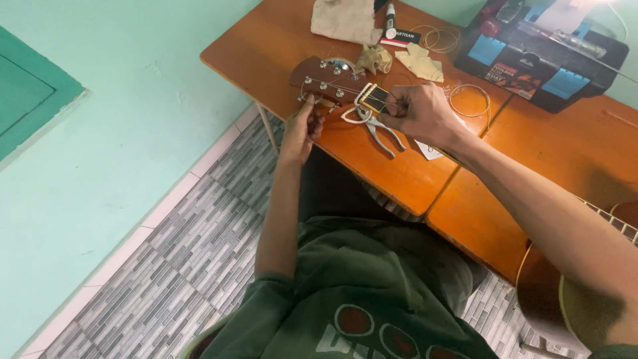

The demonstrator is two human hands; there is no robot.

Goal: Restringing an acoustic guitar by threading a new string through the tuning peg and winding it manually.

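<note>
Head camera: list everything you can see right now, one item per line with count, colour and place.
Guitar headstock: one, reddish brown, on the table's left end.
Capo: one, yellow and black, clamped at the neck beside the headstock.
Pliers: one, white handles, lying below the neck.
Cloths: several, beige, far side of the table.
Coiled strings: two coils, pale, near the toolbox.
Toolbox: one, black and blue, top right.
Table: one, orange wood.
Guitar body: one, brown, lower right on the lap.
Left hand: at a tuning peg under the headstock.
Right hand: pinching the strings by the capo.
</note>
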